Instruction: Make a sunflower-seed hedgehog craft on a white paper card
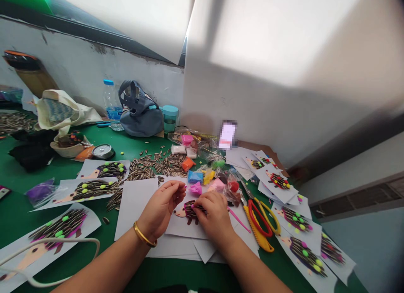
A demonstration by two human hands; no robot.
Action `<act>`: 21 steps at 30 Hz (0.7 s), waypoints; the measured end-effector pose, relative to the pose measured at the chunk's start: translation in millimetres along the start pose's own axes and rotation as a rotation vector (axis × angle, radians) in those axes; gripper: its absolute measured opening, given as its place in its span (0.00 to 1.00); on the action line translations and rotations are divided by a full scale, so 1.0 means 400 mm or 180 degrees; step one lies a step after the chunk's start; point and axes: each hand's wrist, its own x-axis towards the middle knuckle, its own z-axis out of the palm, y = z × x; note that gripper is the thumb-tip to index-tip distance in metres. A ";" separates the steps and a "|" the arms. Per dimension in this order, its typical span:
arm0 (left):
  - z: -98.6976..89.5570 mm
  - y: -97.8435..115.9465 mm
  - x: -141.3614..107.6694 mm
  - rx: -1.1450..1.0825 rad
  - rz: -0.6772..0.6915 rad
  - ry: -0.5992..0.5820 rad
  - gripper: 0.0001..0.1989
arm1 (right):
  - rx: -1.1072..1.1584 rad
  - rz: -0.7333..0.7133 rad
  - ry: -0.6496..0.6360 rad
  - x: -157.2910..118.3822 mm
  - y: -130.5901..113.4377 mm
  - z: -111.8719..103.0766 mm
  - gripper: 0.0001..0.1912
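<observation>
A hedgehog picture (186,212) made of sunflower seeds lies on white paper at the middle of the table. Over its seed-covered back is my right hand (214,217), thumb and forefinger pinched together near a small pink spot; what they hold is too small to name. My left hand (164,206), with a gold bangle at the wrist, hovers just left of the picture, fingers curled toward the thumb; its fingertips hide whatever may be between them. Beyond the hands lie lumps of pink clay (195,188), blue clay (195,177) and yellow clay (208,177).
Loose sunflower seeds (170,163) spread behind the paper. Scissors (260,217) and a yellow cutter (257,232) lie to the right. Finished hedgehog sheets (296,219) flank both sides. A bottle (112,105), blue bag (142,116), cup (170,118) and phone (227,134) stand behind.
</observation>
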 end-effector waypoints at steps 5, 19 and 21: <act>0.000 0.001 -0.001 -0.0020 -0.0015 0.0028 0.10 | -0.0046 -0.0045 0.0021 0.001 0.000 0.003 0.04; -0.002 0.002 0.000 -0.0039 -0.0009 0.0003 0.10 | 0.0097 -0.0231 0.0081 -0.015 0.011 -0.023 0.09; -0.002 0.003 -0.001 -0.0055 -0.0017 0.0027 0.09 | 0.0028 -0.0270 0.0120 -0.019 0.015 -0.029 0.10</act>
